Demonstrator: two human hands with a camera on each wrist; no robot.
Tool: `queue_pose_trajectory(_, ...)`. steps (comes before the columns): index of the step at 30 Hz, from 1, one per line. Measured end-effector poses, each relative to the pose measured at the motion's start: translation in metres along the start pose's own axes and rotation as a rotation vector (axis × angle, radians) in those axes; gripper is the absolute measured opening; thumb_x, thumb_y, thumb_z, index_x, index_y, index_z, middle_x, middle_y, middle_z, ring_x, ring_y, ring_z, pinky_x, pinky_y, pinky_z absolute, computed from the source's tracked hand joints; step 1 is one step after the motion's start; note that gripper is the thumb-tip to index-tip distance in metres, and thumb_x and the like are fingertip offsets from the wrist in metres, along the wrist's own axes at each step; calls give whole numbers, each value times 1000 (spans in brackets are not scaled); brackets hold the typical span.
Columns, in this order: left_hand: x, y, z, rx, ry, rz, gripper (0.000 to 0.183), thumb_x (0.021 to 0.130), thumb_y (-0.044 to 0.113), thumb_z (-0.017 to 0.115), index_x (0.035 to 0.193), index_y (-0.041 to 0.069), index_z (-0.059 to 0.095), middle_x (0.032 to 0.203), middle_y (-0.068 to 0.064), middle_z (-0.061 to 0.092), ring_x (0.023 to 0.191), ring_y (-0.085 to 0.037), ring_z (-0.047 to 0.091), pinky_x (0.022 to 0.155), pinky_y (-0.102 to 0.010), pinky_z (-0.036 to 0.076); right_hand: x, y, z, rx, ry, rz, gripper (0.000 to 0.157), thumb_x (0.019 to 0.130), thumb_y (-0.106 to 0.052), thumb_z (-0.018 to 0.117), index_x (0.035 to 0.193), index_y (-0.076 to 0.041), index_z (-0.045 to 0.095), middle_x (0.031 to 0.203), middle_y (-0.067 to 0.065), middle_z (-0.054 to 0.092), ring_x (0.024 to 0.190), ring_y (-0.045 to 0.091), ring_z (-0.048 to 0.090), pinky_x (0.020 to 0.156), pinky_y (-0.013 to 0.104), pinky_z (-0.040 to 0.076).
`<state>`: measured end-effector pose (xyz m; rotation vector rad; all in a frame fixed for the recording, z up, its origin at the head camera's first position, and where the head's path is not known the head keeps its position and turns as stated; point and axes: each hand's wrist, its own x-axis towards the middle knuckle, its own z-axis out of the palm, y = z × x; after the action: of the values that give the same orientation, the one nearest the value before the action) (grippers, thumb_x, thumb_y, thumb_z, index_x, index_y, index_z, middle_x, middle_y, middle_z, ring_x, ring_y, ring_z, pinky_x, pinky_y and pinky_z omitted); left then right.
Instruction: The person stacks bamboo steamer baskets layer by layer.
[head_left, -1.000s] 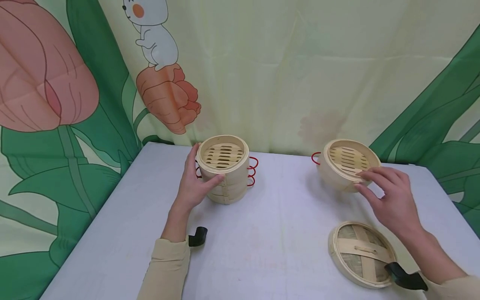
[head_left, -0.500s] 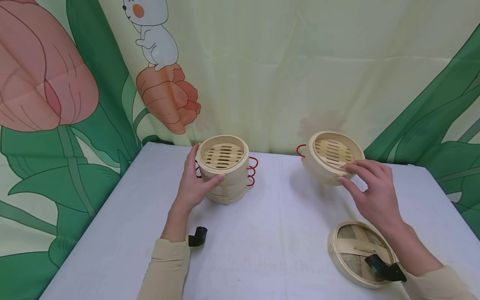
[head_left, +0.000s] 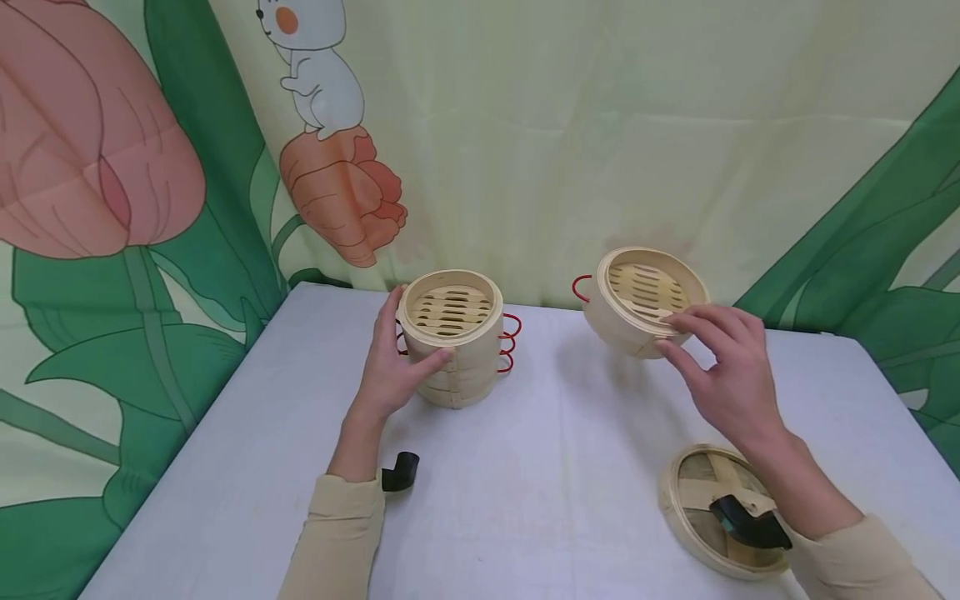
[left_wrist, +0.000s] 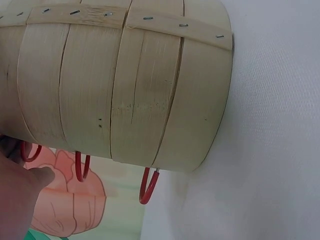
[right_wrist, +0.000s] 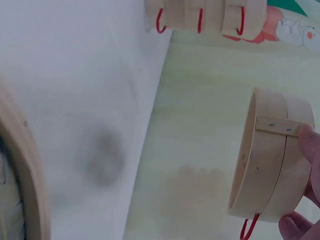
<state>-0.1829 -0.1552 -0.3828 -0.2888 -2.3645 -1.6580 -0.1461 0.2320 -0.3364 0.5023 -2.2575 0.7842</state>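
Observation:
A stack of bamboo steamer baskets [head_left: 468,371] stands upright on the white table, slatted floor up, with red loops at its sides. My left hand [head_left: 386,373] grips the stack from the left, thumb across the front and fingers behind the upper rim. In the left wrist view the stacked baskets [left_wrist: 145,95] fill the upper left. My right hand [head_left: 726,371] pinches the near right rim of a single bamboo steamer basket [head_left: 611,321]. That basket is tilted and held above the table, right of the stack; the right wrist view shows its outer wall [right_wrist: 265,165] and one red loop.
A round woven bamboo steamer lid [head_left: 693,537] lies on the white tabletop [head_left: 517,500] at the near right, partly under the right forearm. A printed curtain [head_left: 510,150] hangs directly behind the table's back edge.
My right hand has carried the single steamer basket left and slightly upward, closer to the stack. The left hand keeps its grip on the stack, and the head view has shifted slightly.

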Motion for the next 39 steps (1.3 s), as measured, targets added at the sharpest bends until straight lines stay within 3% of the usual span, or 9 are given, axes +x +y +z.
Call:
queue_pose_trajectory(22,2,4,1,-4,-5,-16,111,79,27,88,162,17,15,162,-6,22,145,-25,23,108,-64,31,40,-37,38,126,58,-94,30,76,4,85,105,-1,75,108,16,65,112,38,48,92,46,31)
queue_pose_trajectory(39,1,1,0,-14,-1,-17,111,80,28,87,162,18,15,161,-5,23,144,-23,24,108,-60,33,58,-64,70,186,84,-118,26,78,-1,85,103,-2,76,109,16,66,110,40,47,92,47,34)
